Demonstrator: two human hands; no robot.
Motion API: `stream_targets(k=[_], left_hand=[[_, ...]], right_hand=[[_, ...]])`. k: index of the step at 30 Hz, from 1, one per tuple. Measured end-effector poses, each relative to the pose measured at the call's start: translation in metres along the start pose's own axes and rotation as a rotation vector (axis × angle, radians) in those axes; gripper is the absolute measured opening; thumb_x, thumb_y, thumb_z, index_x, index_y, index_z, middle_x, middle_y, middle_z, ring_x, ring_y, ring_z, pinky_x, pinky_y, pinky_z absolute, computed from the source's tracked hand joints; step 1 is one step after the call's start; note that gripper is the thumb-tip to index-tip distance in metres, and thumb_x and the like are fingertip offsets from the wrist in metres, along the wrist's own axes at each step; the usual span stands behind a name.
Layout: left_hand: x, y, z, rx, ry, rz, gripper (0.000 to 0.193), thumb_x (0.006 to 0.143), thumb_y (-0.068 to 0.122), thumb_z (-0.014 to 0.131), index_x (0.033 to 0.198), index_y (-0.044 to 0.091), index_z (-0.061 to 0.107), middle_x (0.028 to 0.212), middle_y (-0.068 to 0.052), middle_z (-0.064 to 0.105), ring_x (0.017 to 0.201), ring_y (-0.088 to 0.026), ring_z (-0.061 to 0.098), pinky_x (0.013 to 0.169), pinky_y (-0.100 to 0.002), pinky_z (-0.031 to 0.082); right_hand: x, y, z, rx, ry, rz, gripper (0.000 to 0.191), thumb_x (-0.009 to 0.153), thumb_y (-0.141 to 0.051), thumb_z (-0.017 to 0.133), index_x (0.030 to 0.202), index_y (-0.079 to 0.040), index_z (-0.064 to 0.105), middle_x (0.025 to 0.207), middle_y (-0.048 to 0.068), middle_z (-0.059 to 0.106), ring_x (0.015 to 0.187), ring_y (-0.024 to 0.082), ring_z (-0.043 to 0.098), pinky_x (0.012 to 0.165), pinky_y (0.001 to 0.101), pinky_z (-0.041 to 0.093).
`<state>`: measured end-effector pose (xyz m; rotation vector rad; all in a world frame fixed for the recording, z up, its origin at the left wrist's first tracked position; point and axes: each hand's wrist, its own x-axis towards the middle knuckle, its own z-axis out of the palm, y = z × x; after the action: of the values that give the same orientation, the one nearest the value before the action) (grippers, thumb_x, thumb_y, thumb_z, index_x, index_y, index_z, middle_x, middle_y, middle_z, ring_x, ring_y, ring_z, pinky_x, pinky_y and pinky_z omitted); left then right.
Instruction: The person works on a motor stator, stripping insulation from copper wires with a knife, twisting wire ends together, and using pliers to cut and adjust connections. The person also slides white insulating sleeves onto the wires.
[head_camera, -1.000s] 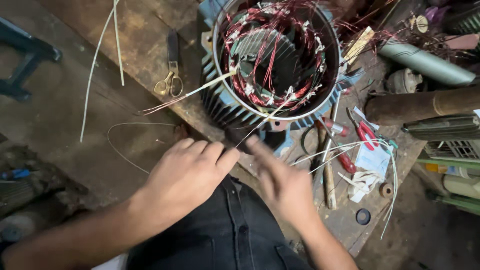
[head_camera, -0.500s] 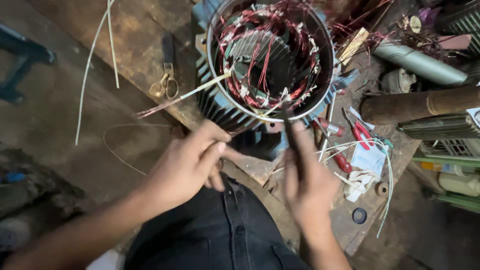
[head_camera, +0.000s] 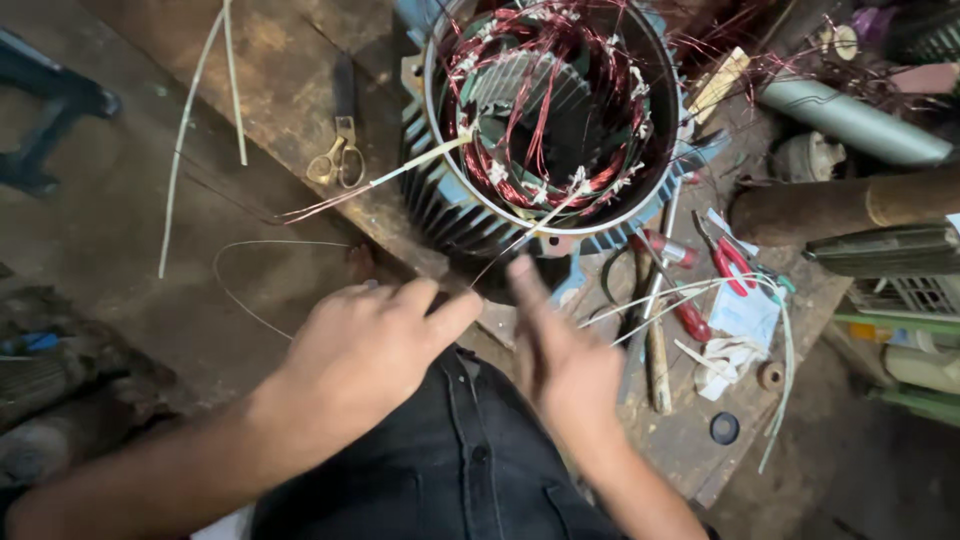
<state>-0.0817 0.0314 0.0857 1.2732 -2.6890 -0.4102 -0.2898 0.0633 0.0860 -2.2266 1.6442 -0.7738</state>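
A blue finned motor stator (head_camera: 440, 205) lies on the wooden bench with red copper windings (head_camera: 520, 185) inside its round bore. A thin pale wire (head_camera: 520, 240) runs from the winding's near edge down toward my left hand (head_camera: 365, 355), whose thumb and forefinger pinch together at the wire's end. My right hand (head_camera: 565, 365) is just to the right of it, blurred, with fingers pointing up toward the stator; whether it holds anything is unclear. A white-sleeved lead (head_camera: 400, 172) with bare copper strands sticks out of the stator to the left.
Scissors (head_camera: 338, 160) lie left of the stator. Red-handled pliers (head_camera: 728, 258), a screwdriver (head_camera: 668, 250), white sleeving (head_camera: 775, 340) and scraps lie on the bench's right side. Pipes and cylinders (head_camera: 850, 205) crowd the far right. A loose wire loop (head_camera: 235, 275) lies left.
My right hand has come down from near the stator rim to a spot beside my left hand. My left hand shifted slightly and stays pinched at the wire.
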Motion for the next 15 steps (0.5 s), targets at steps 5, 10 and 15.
stream_targets(k=[5, 10, 15], left_hand=[[0.013, 0.029, -0.015, 0.353, 0.012, -0.084, 0.031, 0.083, 0.023, 0.054, 0.111, 0.015, 0.067, 0.100, -0.011, 0.065, 0.100, -0.028, 0.063, 0.093, -0.044, 0.046], [0.059, 0.069, -0.016, 0.597, 0.110, -0.109, 0.043, 0.090, 0.038, 0.052, 0.107, 0.002, 0.068, 0.106, -0.010, 0.061, 0.109, -0.026, 0.054, 0.101, -0.041, 0.040], [0.113, 0.053, 0.023, 0.210, 0.277, -0.111, 0.031, 0.088, 0.037, 0.065, 0.098, 0.008, 0.065, 0.094, -0.007, 0.060, 0.088, -0.025, 0.062, 0.075, -0.040, 0.048]], right_hand=[[-0.033, 0.027, -0.008, 0.284, -0.004, 0.154, 0.046, 0.097, -0.006, 0.066, 0.143, -0.010, 0.061, 0.098, 0.012, 0.077, 0.070, 0.012, 0.074, 0.068, 0.0243, 0.057], [-0.047, 0.049, -0.013, 0.366, 0.293, 0.493, 0.047, 0.103, -0.008, 0.062, 0.149, -0.007, 0.057, 0.070, 0.002, 0.063, 0.058, 0.004, 0.054, 0.054, 0.0224, 0.044], [-0.056, 0.051, -0.011, 0.318, 0.317, 0.488, 0.046, 0.102, -0.009, 0.062, 0.147, -0.007, 0.057, 0.067, -0.001, 0.062, 0.056, 0.004, 0.055, 0.052, 0.0217, 0.045]])
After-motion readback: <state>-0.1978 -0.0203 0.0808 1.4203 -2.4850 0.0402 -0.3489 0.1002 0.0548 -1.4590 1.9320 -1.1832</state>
